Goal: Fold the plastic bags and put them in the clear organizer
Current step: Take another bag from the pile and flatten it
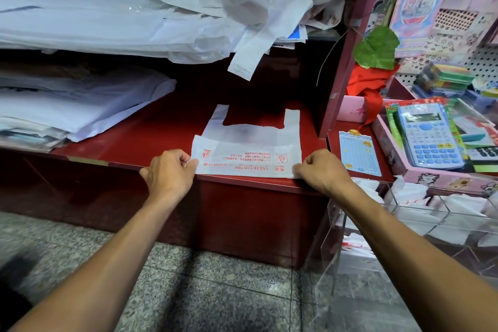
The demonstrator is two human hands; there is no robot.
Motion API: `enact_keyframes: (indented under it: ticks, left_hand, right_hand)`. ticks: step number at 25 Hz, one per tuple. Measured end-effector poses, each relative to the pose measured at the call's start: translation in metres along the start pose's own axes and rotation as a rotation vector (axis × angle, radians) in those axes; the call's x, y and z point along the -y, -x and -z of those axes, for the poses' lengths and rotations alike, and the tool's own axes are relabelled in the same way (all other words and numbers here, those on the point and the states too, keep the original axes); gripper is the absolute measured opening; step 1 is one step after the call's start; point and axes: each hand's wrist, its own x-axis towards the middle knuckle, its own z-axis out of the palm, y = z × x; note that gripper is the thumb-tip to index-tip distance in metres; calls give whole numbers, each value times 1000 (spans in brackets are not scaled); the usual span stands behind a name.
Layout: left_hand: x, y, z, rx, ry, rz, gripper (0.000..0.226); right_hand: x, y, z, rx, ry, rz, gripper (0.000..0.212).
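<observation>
Between both hands lies the plastic bag (246, 155) — left hand (168, 171) and right hand (320, 170) each pinch a near corner.

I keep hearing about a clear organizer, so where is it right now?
In the head view the clear organizer sits low on the right, below the pink tray with the blue calculator, just right of the right hand.
</observation>
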Motion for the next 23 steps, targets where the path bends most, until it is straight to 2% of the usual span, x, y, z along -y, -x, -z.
enact_keyframes:
  ticks: [8, 19, 21, 23]
  left_hand:
    - [-4, 0, 0, 1, -27, 30, 27]
    - [-3, 0, -1, 41, -57, 24, 20]
    - [-3, 3, 2, -3, -120, -53, 24]
    - [-4, 8, 4, -86, -182, -276, 34]
  right_hand:
    - [5, 6, -4, -27, 147, 34, 34]
    - [5, 7, 2, 46, -18, -48, 17]
    - [5, 12, 1, -6, -2, -30, 18]
    - [5, 19, -4, -206, 94, 59, 22]
